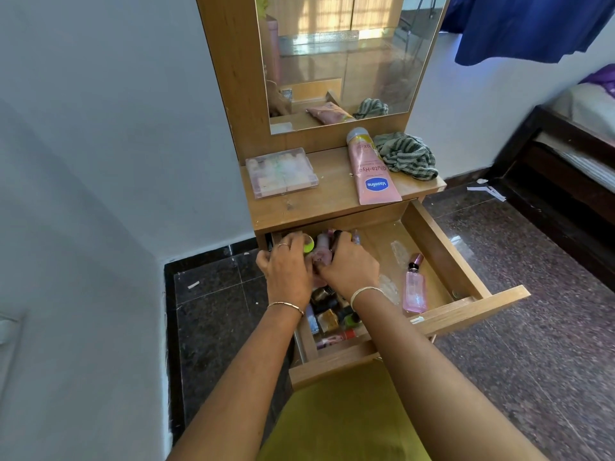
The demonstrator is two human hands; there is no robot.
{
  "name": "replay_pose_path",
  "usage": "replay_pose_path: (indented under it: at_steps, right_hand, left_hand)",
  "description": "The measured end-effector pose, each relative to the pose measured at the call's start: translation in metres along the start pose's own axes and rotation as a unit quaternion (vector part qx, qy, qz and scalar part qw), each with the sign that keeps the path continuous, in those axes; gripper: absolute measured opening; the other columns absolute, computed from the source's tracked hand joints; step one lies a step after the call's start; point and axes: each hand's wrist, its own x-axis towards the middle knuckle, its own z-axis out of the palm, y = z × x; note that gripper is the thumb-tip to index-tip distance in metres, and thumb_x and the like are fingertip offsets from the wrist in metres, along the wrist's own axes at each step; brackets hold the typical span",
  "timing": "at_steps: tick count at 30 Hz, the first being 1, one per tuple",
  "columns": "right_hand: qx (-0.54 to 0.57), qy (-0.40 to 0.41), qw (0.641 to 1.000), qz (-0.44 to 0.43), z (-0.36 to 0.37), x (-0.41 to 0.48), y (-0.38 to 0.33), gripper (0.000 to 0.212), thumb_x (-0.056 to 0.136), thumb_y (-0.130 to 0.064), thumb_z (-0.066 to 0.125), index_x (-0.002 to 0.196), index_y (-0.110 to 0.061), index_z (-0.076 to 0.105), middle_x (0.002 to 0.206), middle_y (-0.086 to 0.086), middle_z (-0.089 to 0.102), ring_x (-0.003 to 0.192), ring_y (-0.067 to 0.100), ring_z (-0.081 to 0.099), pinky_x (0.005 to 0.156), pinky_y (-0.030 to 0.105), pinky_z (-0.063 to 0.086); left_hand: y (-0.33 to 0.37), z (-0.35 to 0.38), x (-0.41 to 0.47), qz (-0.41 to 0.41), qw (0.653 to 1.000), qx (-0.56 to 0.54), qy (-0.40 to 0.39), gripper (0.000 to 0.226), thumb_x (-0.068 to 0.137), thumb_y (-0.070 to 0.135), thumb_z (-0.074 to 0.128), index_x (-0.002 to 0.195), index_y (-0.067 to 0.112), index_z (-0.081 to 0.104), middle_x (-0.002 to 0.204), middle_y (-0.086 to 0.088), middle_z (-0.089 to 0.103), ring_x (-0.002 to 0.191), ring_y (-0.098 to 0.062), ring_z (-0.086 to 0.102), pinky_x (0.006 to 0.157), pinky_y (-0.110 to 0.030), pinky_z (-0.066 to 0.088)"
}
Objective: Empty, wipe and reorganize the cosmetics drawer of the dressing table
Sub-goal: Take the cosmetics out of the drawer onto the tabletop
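Note:
The wooden drawer (pixel 442 237) of the dressing table stands pulled out. Both hands reach into its far left part. My left hand (pixel 289 267) curls round a container with a lime-green cap (pixel 308 245). My right hand (pixel 349 266) grips a bunch of pink and dark tubes (pixel 324 247). Several small bottles and nail polishes (pixel 329 316) lie in the drawer's near left corner under my wrists. A pink perfume bottle (pixel 414 287) lies alone on the right of the drawer floor.
On the tabletop (pixel 332 197) lie a clear plastic box (pixel 282 172), a pink Vaseline tube (pixel 369 168) and a crumpled striped green cloth (pixel 407 155). A mirror (pixel 342 58) rises behind. A dark bed frame (pixel 562 168) stands at the right; a white wall is at the left.

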Motion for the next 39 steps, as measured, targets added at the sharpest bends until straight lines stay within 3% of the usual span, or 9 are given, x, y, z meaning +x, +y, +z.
replay_pose_path:
  at_steps: [4,10,15,21,24,28,33,37,39]
  right_hand:
    - [0.062,-0.031,0.996,0.047,-0.001,-0.001,-0.003,0.037,0.088,-0.043,0.055,0.099,-0.015,0.034,0.105,0.014,0.064,0.099,0.037,0.064,0.070,0.035,0.039]
    - [0.082,-0.056,0.993,0.070,-0.001,0.001,-0.015,0.063,0.085,-0.037,0.060,0.129,0.001,0.034,0.108,0.014,0.063,0.101,0.033,0.063,0.072,0.030,0.039]
    - [0.125,-0.061,0.987,0.079,-0.003,-0.004,-0.010,0.047,0.081,-0.045,0.063,0.104,-0.008,0.044,0.087,0.003,0.051,0.091,0.029,0.059,0.069,0.029,0.038]
    - [0.173,-0.068,0.980,0.078,-0.017,-0.011,0.005,0.034,0.067,-0.043,0.074,0.090,-0.018,0.073,0.082,-0.002,0.070,0.081,0.016,0.067,0.072,0.032,0.055]
    - [0.275,-0.031,0.957,0.090,-0.026,-0.015,0.009,0.025,0.065,-0.040,0.078,0.085,-0.025,0.072,0.076,-0.010,0.070,0.074,0.010,0.069,0.069,0.028,0.058]
    - [0.372,-0.013,0.926,0.069,-0.041,-0.011,0.005,0.016,0.072,-0.032,0.077,0.081,-0.024,0.067,0.079,-0.003,0.070,0.077,0.017,0.069,0.073,0.037,0.059]
    - [0.400,0.051,0.914,0.038,-0.065,0.011,-0.005,0.034,0.066,-0.037,0.076,0.094,-0.023,0.063,0.087,-0.006,0.069,0.081,0.012,0.066,0.074,0.032,0.057]
    - [0.371,0.147,0.917,0.003,-0.084,0.044,-0.014,0.031,0.066,-0.036,0.077,0.085,-0.034,0.053,0.085,-0.014,0.062,0.076,0.002,0.060,0.075,0.028,0.053]
    - [0.340,0.161,0.926,-0.033,-0.096,0.067,-0.018,0.033,0.069,-0.034,0.078,0.093,-0.032,0.054,0.088,-0.015,0.062,0.078,0.002,0.059,0.074,0.026,0.051]
  left_hand:
    - [0.000,-0.003,0.001,-0.020,0.999,-0.027,-0.006,0.042,0.080,0.013,0.068,0.116,0.023,0.050,0.098,0.004,0.064,0.098,-0.018,0.059,0.093,-0.034,0.019]
    - [-0.002,-0.012,0.005,-0.019,0.998,-0.059,-0.031,0.043,0.083,0.013,0.065,0.122,0.025,0.050,0.114,0.006,0.062,0.112,-0.015,0.055,0.099,-0.038,0.023]
    - [-0.006,-0.024,0.006,-0.011,0.993,-0.113,-0.037,0.044,0.085,0.015,0.065,0.126,0.021,0.052,0.123,0.003,0.060,0.115,-0.019,0.054,0.102,-0.039,0.032]
    - [-0.003,-0.037,0.000,-0.032,0.976,-0.218,0.001,0.041,0.084,0.018,0.069,0.123,0.017,0.056,0.119,-0.002,0.063,0.112,-0.020,0.057,0.097,-0.036,0.045]
    - [0.003,-0.046,0.004,-0.035,0.969,-0.243,0.014,0.042,0.082,0.026,0.071,0.121,0.017,0.057,0.117,-0.001,0.064,0.107,-0.020,0.059,0.093,-0.036,0.048]
    - [0.014,-0.059,0.018,-0.019,0.959,-0.282,0.032,0.040,0.082,0.032,0.071,0.117,0.016,0.059,0.107,0.004,0.065,0.094,-0.017,0.062,0.084,-0.037,0.054]
    - [0.026,-0.069,0.052,0.004,0.956,-0.289,0.041,0.044,0.081,0.035,0.072,0.119,0.016,0.061,0.104,0.005,0.065,0.085,-0.009,0.064,0.068,-0.013,0.051]
    - [0.035,-0.072,0.093,0.021,0.957,-0.285,0.050,0.044,0.080,0.035,0.074,0.117,0.015,0.064,0.107,-0.001,0.067,0.086,-0.010,0.063,0.071,-0.023,0.055]
    - [0.042,-0.072,0.118,0.028,0.959,-0.278,0.049,0.043,0.078,0.032,0.075,0.115,0.014,0.064,0.106,-0.004,0.068,0.087,-0.013,0.063,0.074,-0.028,0.055]
